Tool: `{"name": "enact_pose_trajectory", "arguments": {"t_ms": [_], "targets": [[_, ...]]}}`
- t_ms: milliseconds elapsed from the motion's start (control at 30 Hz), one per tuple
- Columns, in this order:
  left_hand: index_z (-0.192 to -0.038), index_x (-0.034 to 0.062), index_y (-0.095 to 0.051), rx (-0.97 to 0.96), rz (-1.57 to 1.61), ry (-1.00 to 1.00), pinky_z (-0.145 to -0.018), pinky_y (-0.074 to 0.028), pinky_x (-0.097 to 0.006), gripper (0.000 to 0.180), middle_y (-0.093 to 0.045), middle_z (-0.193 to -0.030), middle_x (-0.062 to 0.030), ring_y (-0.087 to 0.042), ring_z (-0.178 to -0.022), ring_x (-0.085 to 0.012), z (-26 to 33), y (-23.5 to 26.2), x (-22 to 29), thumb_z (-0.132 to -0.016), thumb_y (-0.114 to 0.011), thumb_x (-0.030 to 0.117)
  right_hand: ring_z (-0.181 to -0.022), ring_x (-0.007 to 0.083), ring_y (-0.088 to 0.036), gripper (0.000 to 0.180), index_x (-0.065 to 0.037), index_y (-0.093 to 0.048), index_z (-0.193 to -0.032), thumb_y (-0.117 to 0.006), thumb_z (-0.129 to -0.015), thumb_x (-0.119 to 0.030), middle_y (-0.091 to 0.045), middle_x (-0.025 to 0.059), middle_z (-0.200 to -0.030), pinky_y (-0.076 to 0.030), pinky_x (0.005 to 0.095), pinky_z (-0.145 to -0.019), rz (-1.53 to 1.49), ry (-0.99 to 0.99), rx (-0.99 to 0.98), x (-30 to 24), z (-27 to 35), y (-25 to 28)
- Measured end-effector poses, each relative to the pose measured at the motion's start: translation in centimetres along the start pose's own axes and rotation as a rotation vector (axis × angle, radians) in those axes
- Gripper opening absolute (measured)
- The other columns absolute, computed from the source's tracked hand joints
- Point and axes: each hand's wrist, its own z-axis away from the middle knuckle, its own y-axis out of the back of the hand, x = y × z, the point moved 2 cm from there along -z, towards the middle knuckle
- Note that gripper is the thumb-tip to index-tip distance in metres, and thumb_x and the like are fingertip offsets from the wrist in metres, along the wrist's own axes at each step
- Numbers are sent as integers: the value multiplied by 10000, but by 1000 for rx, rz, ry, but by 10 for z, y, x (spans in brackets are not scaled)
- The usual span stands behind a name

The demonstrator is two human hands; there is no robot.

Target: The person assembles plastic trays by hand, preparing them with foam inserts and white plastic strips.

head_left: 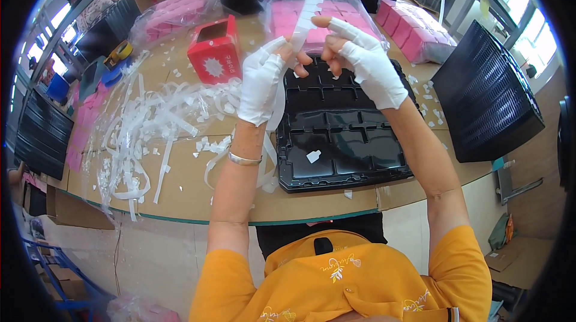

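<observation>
The white strip you are handling stands up in front of you, above the far end of the black tray, with small tabs along its right edge. Your left hand, in a white fingerless glove, pinches it between thumb and fingers, and a length of white band hangs down beside that wrist. Your right hand, gloved the same way, is just beside the strip, index finger reaching to its tabbed edge, the other fingers curled; I cannot tell whether it grips anything, as the fingertips are small and partly hidden here.

Below your hands, the tray lies flat on the brown table, with one loose white piece on its near part. To your left, a heap of white ribbons spreads among scraps, with a red box at its far side. Beyond the tray sits a wrapped pink pack; to your right stands a stack of black trays.
</observation>
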Motion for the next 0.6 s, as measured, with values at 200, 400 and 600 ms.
{"name": "enact_pose_trajectory", "arguments": {"t_ms": [200, 400, 600], "targets": [[-1147, -44, -660, -36, -59, 21, -732, -476, -269, 315, -685, -863, -94, -613, -718, -144, 1, -5, -1, -983, -575, 210, -668, 147, -570, 326, -114, -645, -1277, -547, -967, -85, -610, 59, -834, -476, 260, -634, 524, 467, 117, 12, 3, 1], [-1156, -46, -657, -71, -18, -7, -748, -470, -271, 331, -676, -885, -91, -609, -747, -144, 10, -7, 8, -982, -577, 224, -776, 275, -657, 396, -133, -621, -1218, -607, -825, -85, -607, 80, -825, -523, 392, -615, 1240, 633, 111, 3, 6, -22], [-1221, -84, -616, -154, 5, 114, -780, -506, -284, 420, -702, -948, -133, -641, -789, -164, 15, 0, 12, -932, -638, 219, -764, 290, -649, 398, -109, -619, -1235, -604, -839, -85, -606, 92, -823, -522, 396, -630, 1179, 627, 129, 10, 4, -20]]}}
